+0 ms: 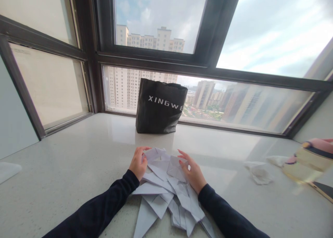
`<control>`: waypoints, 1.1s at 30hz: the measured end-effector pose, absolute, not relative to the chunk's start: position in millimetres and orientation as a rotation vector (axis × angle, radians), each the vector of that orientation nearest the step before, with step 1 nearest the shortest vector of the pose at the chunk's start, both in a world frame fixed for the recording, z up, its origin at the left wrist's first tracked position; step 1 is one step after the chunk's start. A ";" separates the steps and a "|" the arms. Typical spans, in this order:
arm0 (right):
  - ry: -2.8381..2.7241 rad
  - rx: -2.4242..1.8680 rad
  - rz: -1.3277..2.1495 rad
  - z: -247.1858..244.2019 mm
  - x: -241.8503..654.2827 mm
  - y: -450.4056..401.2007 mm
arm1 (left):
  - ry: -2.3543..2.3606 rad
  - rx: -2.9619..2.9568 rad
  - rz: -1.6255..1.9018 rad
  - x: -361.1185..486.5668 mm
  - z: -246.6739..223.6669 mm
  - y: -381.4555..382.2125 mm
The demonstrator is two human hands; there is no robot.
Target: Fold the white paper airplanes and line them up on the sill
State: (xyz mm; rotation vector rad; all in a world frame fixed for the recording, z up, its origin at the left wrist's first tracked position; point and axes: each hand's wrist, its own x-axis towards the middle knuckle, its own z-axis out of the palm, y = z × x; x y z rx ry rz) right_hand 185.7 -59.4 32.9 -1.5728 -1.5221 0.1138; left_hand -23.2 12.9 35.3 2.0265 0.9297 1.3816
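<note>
A loose heap of folded white paper pieces (154, 187) lies on the near middle of the pale, speckled, glossy worktop (78, 172), with the person's two hands at its far end. The left hand (138, 162) is at the far left edge of the heap, its fingers curled about a folded piece; whether they press on it I cannot tell. The right hand (193, 172) is at a flat, creased white paper piece (176, 168), the thumb on its near face and the other fingers spread by its top edge; whether they pinch it is also unclear. Judging by the sharp creases, the visible pieces are already folded, while the heap is unsorted and not squared up: long points fan toward the near edge, over and under one another. The paper looks matte, thin and stiff, in triangles, strips and layered wedges. Beyond it, well apart, a black, slightly wrinkled bag with pale lettering (160, 118) stands upright by the window; its contents are hidden. To the right lie a crumpled white tissue (260, 173) and a yellowish see-through container with a pink top (304, 161), somewhat blurred.
</note>
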 end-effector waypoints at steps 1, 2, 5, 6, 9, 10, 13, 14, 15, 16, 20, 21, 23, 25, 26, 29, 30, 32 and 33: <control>-1.521 -1.574 0.112 32.2 185.8 -59.2 | 0.928 2.025 1.378 -23.2 35.1 12.8; -1.519 -1.575 0.111 31.7 185.8 -59.0 | 0.926 2.023 1.373 -23.2 35.0 12.7; -1.507 -1.582 0.109 30.8 186.0 -58.5 | 0.926 2.017 1.360 -23.3 35.5 12.4; -1.506 -1.585 0.109 30.6 186.2 -58.2 | 0.928 2.016 1.353 -23.4 35.8 12.2; -1.510 -1.588 0.092 29.6 187.3 -57.2 | 0.934 2.012 1.337 -23.7 36.7 11.3; -1.512 -1.588 0.079 29.1 187.7 -57.0 | 0.935 2.011 1.333 -23.7 36.9 11.0; -1.514 -1.584 0.038 27.8 188.5 -56.5 | 0.935 1.999 1.333 -23.6 37.0 10.3; -1.513 -1.581 0.025 27.5 188.6 -56.6 | 0.935 1.995 1.335 -23.5 36.9 10.2; -1.511 -1.580 0.015 27.3 188.7 -56.6 | 0.935 1.992 1.338 -23.5 36.9 10.1; -1.509 -1.579 0.006 27.1 188.7 -56.7 | 0.935 1.992 1.338 -23.5 36.8 10.1; -1.516 -1.578 -0.005 26.2 189.1 -56.5 | 0.940 2.013 1.340 -23.5 36.5 10.6; -1.520 -1.577 -0.005 25.9 189.3 -56.3 | 0.939 2.017 1.340 -23.5 36.6 10.8; -1.520 -1.580 -0.005 25.3 189.8 -55.9 | 0.937 2.023 1.342 -23.4 36.7 10.9; -1.515 -1.586 -0.001 25.0 190.2 -55.7 | 0.937 2.024 1.343 -23.3 37.1 10.6; -1.512 -1.588 0.000 25.0 190.3 -55.6 | 0.937 2.022 1.344 -23.2 37.3 10.4; -1.513 -1.583 0.002 25.5 190.1 -55.8 | 0.937 2.011 1.343 -23.1 37.8 10.0; -1.513 -1.582 0.003 25.7 190.0 -55.9 | 0.936 2.006 1.341 -23.1 37.9 10.0; -1.509 -1.586 0.009 26.0 189.7 -56.0 | 0.934 2.000 1.335 -23.1 37.7 10.2; -1.505 -1.589 0.013 26.0 189.6 -56.0 | 0.933 2.000 1.333 -23.1 37.4 10.3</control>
